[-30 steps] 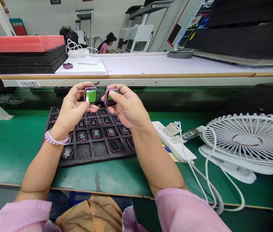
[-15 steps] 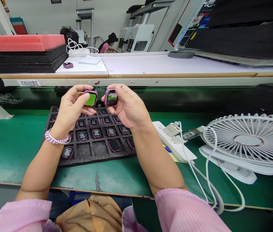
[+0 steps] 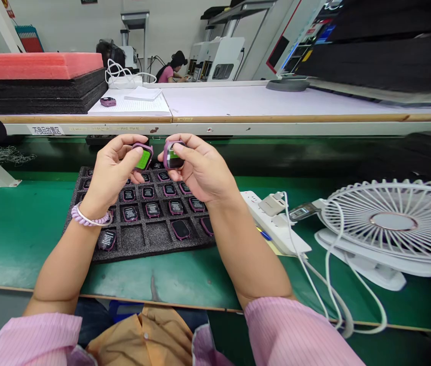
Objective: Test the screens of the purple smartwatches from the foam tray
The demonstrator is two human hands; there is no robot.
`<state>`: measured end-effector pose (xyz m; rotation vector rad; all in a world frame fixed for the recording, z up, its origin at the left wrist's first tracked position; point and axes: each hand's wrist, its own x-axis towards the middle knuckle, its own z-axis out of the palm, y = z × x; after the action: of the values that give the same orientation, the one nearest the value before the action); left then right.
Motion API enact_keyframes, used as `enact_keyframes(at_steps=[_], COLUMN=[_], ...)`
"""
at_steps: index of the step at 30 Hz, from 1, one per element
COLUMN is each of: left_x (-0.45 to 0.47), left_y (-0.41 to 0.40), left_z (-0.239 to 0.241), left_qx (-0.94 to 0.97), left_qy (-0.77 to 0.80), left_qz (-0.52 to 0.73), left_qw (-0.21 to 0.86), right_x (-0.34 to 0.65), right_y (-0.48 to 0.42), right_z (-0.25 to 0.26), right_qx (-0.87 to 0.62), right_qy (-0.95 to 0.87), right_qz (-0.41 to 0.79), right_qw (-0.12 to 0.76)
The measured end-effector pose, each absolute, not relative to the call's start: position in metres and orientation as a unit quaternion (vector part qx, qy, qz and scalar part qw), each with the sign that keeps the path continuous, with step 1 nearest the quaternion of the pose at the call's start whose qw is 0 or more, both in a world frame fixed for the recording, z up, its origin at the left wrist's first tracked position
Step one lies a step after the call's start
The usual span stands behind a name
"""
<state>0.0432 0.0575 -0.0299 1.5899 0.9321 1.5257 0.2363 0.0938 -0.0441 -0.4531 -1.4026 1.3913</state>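
My left hand [image 3: 117,165] grips a purple-cased smartwatch [image 3: 145,158] without a strap, its screen lit green and the thumb lying on the screen's edge. A second purple smartwatch [image 3: 170,158] is held in my right hand [image 3: 204,170], its screen partly green and partly dark, with the thumb over the glass. Both watches are up close to each other, apart, above the far side of a black foam tray [image 3: 135,235]. Several similar watches [image 3: 175,207] lie in the tray's compartments, most showing white text. One watch near the front [image 3: 181,230] has a dark screen. Two front compartments hold nothing.
Right of the tray lie a white power strip [image 3: 289,236] with plugs and cables, and a white fan [image 3: 391,221]. Behind is a raised shelf [image 3: 215,101] with a notebook [image 3: 131,107], another watch [image 3: 108,101] and stacked foam [image 3: 36,68]. Other people sit in the background.
My right thumb has moved left onto the screen of its watch. The left watch is turned slightly, and both hands stay in nearly the same place.
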Motion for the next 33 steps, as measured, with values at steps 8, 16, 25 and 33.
enact_keyframes(at_steps=[8,16,25,33], left_x=[0.043,0.040,0.036,0.019], left_y=[0.061,0.065,0.072,0.009], left_z=[-0.036,-0.037,-0.043,-0.097], left_qx=[0.641,0.643,0.670,0.742], left_qy=[0.336,0.364,0.413,0.524], left_qz=[0.586,0.591,0.576,0.344], left_qw=[0.364,0.325,0.222,0.239], right_x=[0.235,0.244,0.265,0.264], right_y=[0.094,0.086,0.058,0.051], right_z=[-0.042,-0.049,-0.128,-0.153], right_qx=[-0.200,-0.207,-0.280,-0.235], right_qy=[-0.584,-0.613,-0.790,-0.908], right_qz=[0.608,0.614,0.486,0.258], right_qw=[0.499,0.452,0.249,0.232])
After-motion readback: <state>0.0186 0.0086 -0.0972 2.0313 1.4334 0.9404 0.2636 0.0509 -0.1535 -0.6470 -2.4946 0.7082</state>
